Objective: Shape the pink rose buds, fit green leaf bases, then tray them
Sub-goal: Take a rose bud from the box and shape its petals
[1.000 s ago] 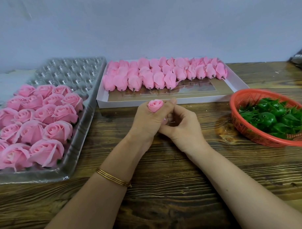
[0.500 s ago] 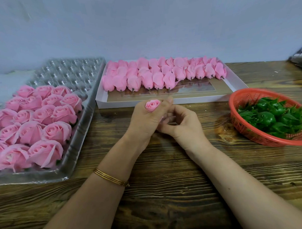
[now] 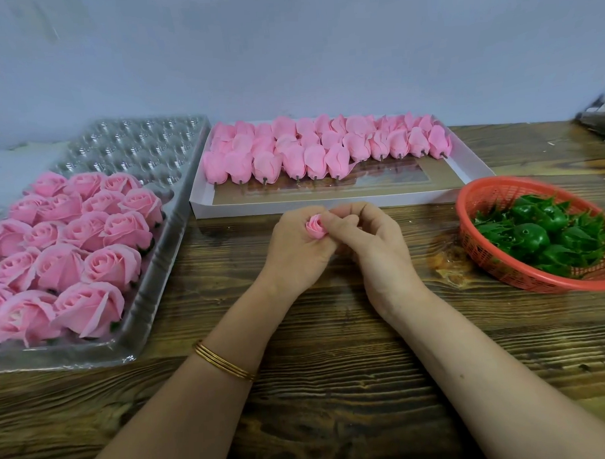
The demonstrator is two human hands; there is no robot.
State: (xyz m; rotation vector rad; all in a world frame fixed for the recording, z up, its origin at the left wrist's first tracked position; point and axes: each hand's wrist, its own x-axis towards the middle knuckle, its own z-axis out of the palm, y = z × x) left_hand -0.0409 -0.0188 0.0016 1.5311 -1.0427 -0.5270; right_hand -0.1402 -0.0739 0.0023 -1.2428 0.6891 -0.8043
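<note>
A small pink rose bud (image 3: 315, 226) sits in the fist of my left hand (image 3: 297, 255), only its top showing. My right hand (image 3: 370, 242) is pressed against it from the right, fingers curled, fingertips pinching the bud's outer petal. Both hands hover over the wooden table, just in front of the white box (image 3: 470, 165) with rows of closed pink buds (image 3: 325, 149). The clear plastic tray (image 3: 149, 296) at the left holds several opened roses (image 3: 72, 244). A red basket (image 3: 508, 277) at the right holds green leaf bases (image 3: 541, 236).
The tray's far cells (image 3: 133, 146) are bare. A grey wall stands behind the table. A dark object (image 3: 599, 116) lies at the far right edge. Bare wooden tabletop (image 3: 334, 382) lies under my forearms.
My right hand has risen and closed over the bud's right side, its fingers now at the petals. The bud has tilted toward the right in my left hand.
</note>
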